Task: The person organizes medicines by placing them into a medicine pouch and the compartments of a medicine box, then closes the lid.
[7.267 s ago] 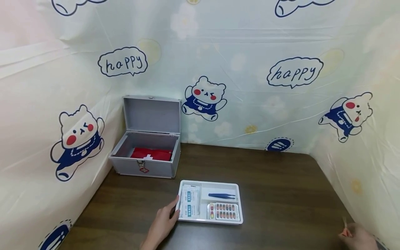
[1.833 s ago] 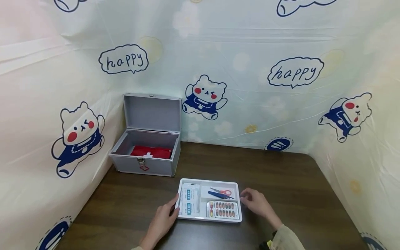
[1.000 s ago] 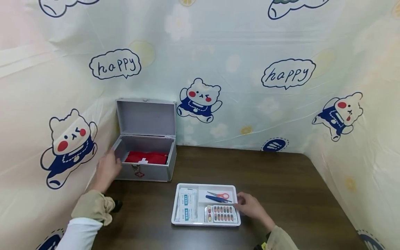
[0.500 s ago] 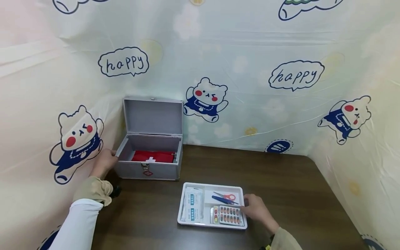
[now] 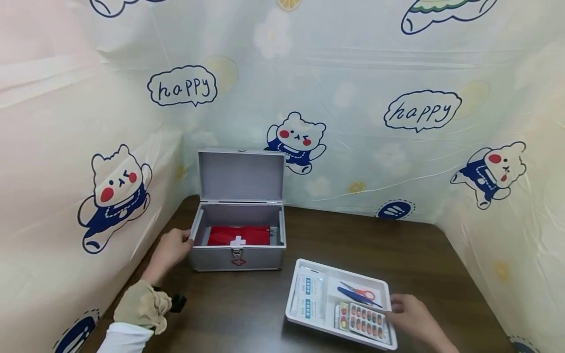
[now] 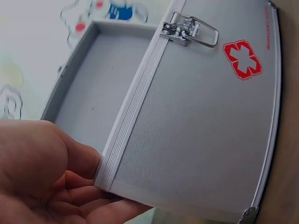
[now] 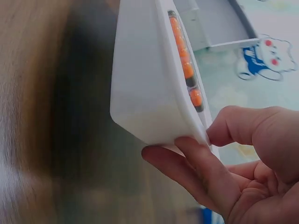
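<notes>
A silver metal first-aid box [image 5: 260,260] stands with its lid up. My left hand [image 5: 172,250] grips its left rim, thumb inside and fingers outside, as the left wrist view of the hand [image 6: 46,168] shows. Inside lies a red pouch [image 5: 220,236] with a white cross. My right hand [image 5: 415,316] pinches the right end of a white plastic tray [image 5: 292,294], thumb on the rim. It sits askew, with a dark shadow beneath. It carries white packets [image 5: 309,294], blue tweezers [image 5: 358,297], red-handled scissors [image 5: 367,294] and capsule blister packs [image 5: 368,321]. Orange capsules [image 7: 184,53] show over the tray's edge.
The dark wooden table [image 5: 353,235] reaches back to a pale curtain [image 5: 353,59] printed with bears. Curtain also lines both sides, close beside my left arm. The raised lid [image 5: 243,176] stands near the back curtain.
My left hand has left the tray for the box, which has shifted right and turned. Earlier, my right hand brought the scissors to the tray; now it grips the tray, which has moved right and turned.
</notes>
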Action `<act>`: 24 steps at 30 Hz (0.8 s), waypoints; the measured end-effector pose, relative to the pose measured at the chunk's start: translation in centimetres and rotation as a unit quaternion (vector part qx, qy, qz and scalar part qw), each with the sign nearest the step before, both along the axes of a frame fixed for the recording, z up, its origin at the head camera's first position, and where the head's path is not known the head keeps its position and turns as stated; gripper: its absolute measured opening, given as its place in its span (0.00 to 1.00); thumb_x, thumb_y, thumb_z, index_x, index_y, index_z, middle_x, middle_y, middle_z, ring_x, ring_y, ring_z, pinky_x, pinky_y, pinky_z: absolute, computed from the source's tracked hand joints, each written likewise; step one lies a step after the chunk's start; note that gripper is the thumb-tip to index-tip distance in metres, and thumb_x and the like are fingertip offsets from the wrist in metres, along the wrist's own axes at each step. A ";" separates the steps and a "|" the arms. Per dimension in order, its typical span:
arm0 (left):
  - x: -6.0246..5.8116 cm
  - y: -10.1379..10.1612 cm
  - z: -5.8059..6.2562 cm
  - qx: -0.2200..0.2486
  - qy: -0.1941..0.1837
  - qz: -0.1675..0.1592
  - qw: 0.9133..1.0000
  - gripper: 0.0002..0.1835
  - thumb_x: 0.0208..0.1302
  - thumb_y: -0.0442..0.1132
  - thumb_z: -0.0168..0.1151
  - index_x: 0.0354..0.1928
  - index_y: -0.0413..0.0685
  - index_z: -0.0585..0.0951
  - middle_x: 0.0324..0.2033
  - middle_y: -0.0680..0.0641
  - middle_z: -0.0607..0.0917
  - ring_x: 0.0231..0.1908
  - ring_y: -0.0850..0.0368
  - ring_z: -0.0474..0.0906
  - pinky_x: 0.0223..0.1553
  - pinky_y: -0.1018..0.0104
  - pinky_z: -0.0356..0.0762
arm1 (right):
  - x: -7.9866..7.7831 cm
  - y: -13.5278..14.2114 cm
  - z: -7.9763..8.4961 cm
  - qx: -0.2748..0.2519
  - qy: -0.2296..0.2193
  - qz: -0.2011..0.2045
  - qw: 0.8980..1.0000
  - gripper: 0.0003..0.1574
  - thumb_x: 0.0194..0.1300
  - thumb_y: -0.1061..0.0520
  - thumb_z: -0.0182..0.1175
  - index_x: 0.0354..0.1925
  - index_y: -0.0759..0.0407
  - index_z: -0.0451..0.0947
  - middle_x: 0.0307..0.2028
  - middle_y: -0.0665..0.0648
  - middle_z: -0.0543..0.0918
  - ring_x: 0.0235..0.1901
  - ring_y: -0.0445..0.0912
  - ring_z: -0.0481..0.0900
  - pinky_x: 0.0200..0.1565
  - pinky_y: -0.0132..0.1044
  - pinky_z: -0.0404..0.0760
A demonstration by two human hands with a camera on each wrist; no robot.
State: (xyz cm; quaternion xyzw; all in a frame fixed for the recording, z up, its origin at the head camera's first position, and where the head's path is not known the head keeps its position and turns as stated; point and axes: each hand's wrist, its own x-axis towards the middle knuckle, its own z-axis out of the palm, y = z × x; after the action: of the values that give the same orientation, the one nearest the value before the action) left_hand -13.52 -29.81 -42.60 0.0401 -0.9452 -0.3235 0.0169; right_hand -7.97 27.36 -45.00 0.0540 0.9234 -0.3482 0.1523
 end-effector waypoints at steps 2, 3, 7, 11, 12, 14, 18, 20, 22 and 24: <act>0.9 1.3 -0.2 0.003 0.006 -0.004 1.000 0.18 0.64 0.33 0.52 0.50 0.31 0.83 0.17 0.50 0.71 0.17 0.58 0.65 0.19 0.66 0.63 | 0.3 1.1 1.2 0.004 -0.028 -0.009 1.000 0.29 0.56 0.58 0.70 0.52 0.75 0.78 0.37 0.57 0.87 0.37 0.49 0.84 0.38 0.45 0.86; 1.3 2.0 -0.3 0.007 0.008 -0.006 1.000 0.18 0.64 0.33 0.53 0.51 0.32 0.83 0.17 0.50 0.71 0.17 0.58 0.65 0.19 0.66 0.63 | 0.4 1.6 1.9 0.005 -0.042 -0.015 0.999 0.31 0.57 0.56 0.70 0.54 0.74 0.77 0.38 0.57 0.87 0.38 0.49 0.84 0.39 0.46 0.86; 3.3 4.8 -0.9 0.029 0.022 -0.012 0.999 0.20 0.65 0.33 0.55 0.57 0.32 0.81 0.18 0.48 0.75 0.16 0.58 0.63 0.18 0.66 0.63 | 0.8 3.1 4.4 0.000 -0.081 -0.025 0.996 0.38 0.60 0.48 0.70 0.59 0.72 0.74 0.41 0.58 0.87 0.37 0.48 0.84 0.40 0.47 0.86; 4.8 7.6 -1.2 0.049 0.027 -0.013 0.998 0.19 0.64 0.32 0.58 0.56 0.33 0.82 0.19 0.47 0.77 0.17 0.60 0.63 0.17 0.68 0.62 | 0.5 3.2 6.4 -0.019 -0.064 -0.008 0.998 0.38 0.62 0.50 0.69 0.61 0.74 0.72 0.43 0.60 0.87 0.37 0.47 0.84 0.41 0.46 0.88; 5.1 8.3 -1.2 0.056 0.026 -0.014 0.998 0.19 0.64 0.32 0.59 0.56 0.33 0.82 0.19 0.47 0.77 0.16 0.60 0.62 0.17 0.69 0.61 | 0.2 3.0 6.8 -0.021 -0.052 0.002 0.998 0.36 0.63 0.52 0.68 0.61 0.75 0.71 0.43 0.60 0.87 0.37 0.47 0.84 0.41 0.46 0.88; 5.4 9.7 -1.2 0.069 0.025 -0.013 0.997 0.19 0.64 0.32 0.60 0.57 0.33 0.81 0.17 0.48 0.75 0.16 0.61 0.60 0.16 0.70 0.59 | -0.4 2.3 7.4 -0.032 -0.031 0.012 0.999 0.34 0.64 0.56 0.66 0.60 0.77 0.71 0.43 0.61 0.87 0.36 0.47 0.85 0.39 0.44 0.88; 6.0 12.2 -1.4 0.101 0.029 -0.015 0.994 0.19 0.63 0.31 0.62 0.56 0.35 0.82 0.21 0.49 0.80 0.15 0.63 0.59 0.15 0.71 0.59 | -1.6 0.2 7.9 -0.050 -0.005 0.017 0.999 0.31 0.64 0.61 0.65 0.60 0.77 0.71 0.41 0.61 0.87 0.34 0.47 0.85 0.38 0.42 0.88; 6.2 13.2 -1.6 0.115 0.039 -0.022 0.992 0.19 0.63 0.31 0.62 0.56 0.35 0.83 0.27 0.47 0.86 0.18 0.64 0.65 0.17 0.72 0.62 | -2.2 -0.8 8.0 -0.062 0.006 0.024 0.998 0.31 0.63 0.62 0.65 0.59 0.77 0.71 0.39 0.61 0.87 0.33 0.47 0.86 0.36 0.42 0.88; 6.4 14.0 -1.7 0.127 0.043 -0.029 0.991 0.18 0.62 0.30 0.63 0.55 0.34 0.83 0.34 0.45 0.88 0.21 0.64 0.70 0.17 0.73 0.65 | -2.7 -1.8 7.9 -0.072 0.016 0.040 0.996 0.31 0.63 0.62 0.66 0.59 0.77 0.72 0.38 0.60 0.87 0.32 0.47 0.86 0.36 0.42 0.88; 6.6 14.6 -1.8 0.130 0.043 -0.035 0.990 0.18 0.63 0.30 0.62 0.55 0.33 0.83 0.36 0.44 0.89 0.23 0.63 0.73 0.18 0.73 0.66 | -3.2 -2.6 7.9 -0.080 0.023 0.047 0.995 0.30 0.62 0.62 0.66 0.59 0.77 0.72 0.37 0.60 0.87 0.32 0.47 0.86 0.35 0.42 0.88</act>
State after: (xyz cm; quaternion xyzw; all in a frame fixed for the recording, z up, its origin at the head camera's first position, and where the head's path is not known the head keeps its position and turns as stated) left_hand -6.91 -15.23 -44.45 -0.0053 -0.8944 -0.4455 0.0403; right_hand -11.21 24.74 -37.12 -0.0100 0.8976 -0.4141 0.1506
